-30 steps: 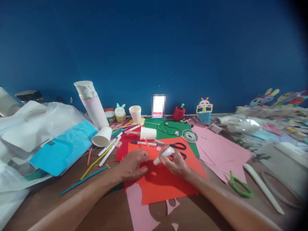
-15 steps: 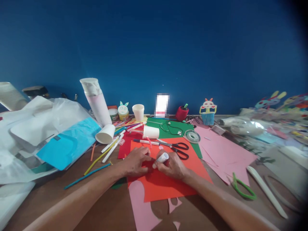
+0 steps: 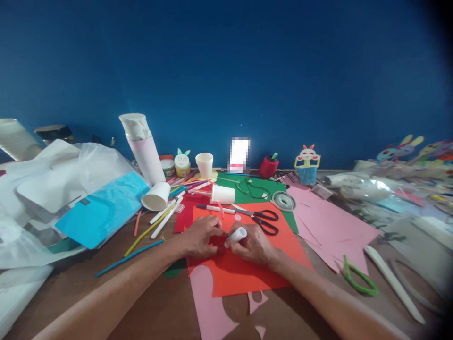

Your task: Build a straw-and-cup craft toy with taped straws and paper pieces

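My right hand [image 3: 253, 244] is closed around a white tube [image 3: 238, 234], which looks like a glue stick. It is tilted, its hollow end facing up and its lower end hidden by my fingers near the orange paper [image 3: 255, 274]. My left hand [image 3: 203, 238] rests on the same paper just to the left, fingers bent and spread, fingertips close to the tube. Whatever lies under those fingertips is hidden. Beyond my hands are black-handled scissors [image 3: 260, 216], a white pen with a dark end [image 3: 215, 208] and a small pink paper disc [image 3: 238, 217].
A paper cup [image 3: 222, 194] lies on its side behind the pen. Clear tape [image 3: 283, 201] and pink sheets [image 3: 332, 219] are on the right, with a green pipe cleaner [image 3: 359, 278]. White markers [image 3: 163, 223] lie left, beside a plastic bag [image 3: 81, 165]. Pink scraps [image 3: 208, 302] lie in front.
The tube has tipped slightly within my right hand, its hollow end a little lower. My left hand stays in place; the whole view has shifted slightly.
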`<state>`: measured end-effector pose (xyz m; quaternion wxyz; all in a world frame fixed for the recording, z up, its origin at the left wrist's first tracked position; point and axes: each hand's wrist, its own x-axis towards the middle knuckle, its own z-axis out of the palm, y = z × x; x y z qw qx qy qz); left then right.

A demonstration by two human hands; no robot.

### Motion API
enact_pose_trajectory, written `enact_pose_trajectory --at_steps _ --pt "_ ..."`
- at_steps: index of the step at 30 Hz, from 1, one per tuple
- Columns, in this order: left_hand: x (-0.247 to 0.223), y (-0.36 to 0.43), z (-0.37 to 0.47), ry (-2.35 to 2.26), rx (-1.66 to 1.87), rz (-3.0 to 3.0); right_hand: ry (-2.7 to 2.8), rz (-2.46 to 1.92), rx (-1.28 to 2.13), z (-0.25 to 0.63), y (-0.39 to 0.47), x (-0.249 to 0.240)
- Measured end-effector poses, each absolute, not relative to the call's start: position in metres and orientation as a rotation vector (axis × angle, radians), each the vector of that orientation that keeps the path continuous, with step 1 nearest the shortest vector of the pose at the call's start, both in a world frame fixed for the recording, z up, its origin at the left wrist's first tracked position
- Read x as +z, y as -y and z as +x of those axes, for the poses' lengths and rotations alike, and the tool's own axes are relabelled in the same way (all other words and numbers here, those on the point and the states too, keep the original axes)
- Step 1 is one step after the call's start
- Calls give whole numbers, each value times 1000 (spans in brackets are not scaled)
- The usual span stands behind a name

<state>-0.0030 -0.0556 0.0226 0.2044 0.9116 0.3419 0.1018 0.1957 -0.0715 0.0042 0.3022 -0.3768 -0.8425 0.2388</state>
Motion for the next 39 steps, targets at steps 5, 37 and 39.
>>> enact_pose_trajectory --at_steps 5,37,39 --pt "21 53 -5 -913 254 2574 2273 -1070 540 191 73 8" --pt "9 45 -10 -863 259 2634 2478 -1071 478 191 71 18" --pt "9 45 -10 -859 268 2641 2494 -1091 442 192 70 18"
